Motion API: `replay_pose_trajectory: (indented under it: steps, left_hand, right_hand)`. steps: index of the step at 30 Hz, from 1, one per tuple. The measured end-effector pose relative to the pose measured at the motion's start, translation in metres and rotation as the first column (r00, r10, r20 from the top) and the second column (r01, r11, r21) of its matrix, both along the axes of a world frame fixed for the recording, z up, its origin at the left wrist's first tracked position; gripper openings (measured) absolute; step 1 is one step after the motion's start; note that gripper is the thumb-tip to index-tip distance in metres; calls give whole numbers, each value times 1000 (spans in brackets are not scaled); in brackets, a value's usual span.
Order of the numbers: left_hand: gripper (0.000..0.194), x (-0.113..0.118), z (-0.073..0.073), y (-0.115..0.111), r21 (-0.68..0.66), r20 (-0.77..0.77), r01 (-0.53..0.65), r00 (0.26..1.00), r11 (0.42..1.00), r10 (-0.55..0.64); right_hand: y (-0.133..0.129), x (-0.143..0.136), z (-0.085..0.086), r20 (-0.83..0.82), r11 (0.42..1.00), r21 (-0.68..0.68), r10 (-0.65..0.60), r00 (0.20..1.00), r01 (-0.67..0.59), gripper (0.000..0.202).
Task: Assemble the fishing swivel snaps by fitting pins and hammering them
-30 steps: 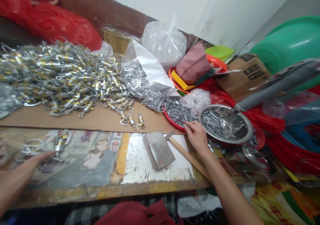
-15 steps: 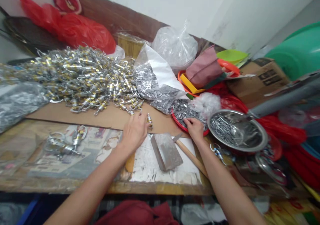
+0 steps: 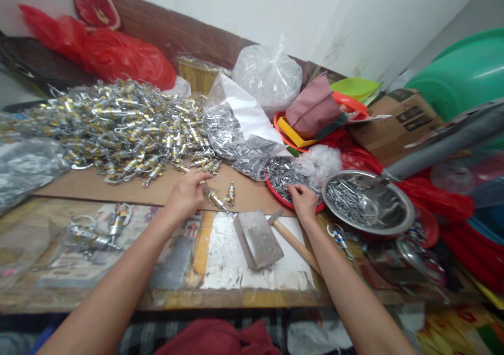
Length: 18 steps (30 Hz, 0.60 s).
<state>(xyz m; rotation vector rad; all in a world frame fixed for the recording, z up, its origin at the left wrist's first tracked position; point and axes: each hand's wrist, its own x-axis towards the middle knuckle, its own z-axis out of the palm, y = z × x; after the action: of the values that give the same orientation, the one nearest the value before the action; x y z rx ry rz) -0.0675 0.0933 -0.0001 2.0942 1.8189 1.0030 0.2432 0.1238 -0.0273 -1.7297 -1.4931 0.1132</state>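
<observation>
My left hand (image 3: 189, 193) is over the cardboard (image 3: 252, 189), in front of the big heap of metal-and-brass fittings (image 3: 129, 124). Its fingers are bent round a small fitting (image 3: 217, 200), which pokes out beside them and slants down to the right. Just right of that, another fitting (image 3: 231, 192) stands on the cardboard. At the red tray (image 3: 284, 200) of small grey metal pieces (image 3: 285, 174), my right hand (image 3: 303, 200) has thumb and forefinger pinched together at the near edge; what is between them is too small to make out.
A metal block (image 3: 258, 239) and a wooden-handled hammer (image 3: 297, 247) lie between my forearms. A steel bowl of pins (image 3: 350, 202) stands right of the tray. Loose fittings (image 3: 94, 231) lie front left. Behind are plastic bags (image 3: 268, 76) and a cardboard box (image 3: 396, 124).
My left hand has moved left and a second fitting now shows beside it on the cardboard. My right hand stays at the tray. The view has shifted slightly.
</observation>
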Motion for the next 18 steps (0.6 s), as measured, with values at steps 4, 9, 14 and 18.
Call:
replay_pose_trajectory:
  steps: [4,9,14,18]
  left_hand:
    - [27,2,0,2,-67,-85,136,986,988,-141]
    - [27,0,2,-2,-115,-138,46,988,992,-62]
    - [28,-4,2,-6,-138,-154,-160,978,978,138]
    - [20,-7,1,-9,-121,-142,-242,964,963,225]
  right_hand:
    - [-1,2,1,-49,1000,-14,26,998,-26,33]
    - [0,7,0,-111,1000,10,19,994,-18,28]
    - [1,9,-1,-214,998,59,10,977,3,28]
    - [-10,3,3,-351,994,99,-2,937,39,34]
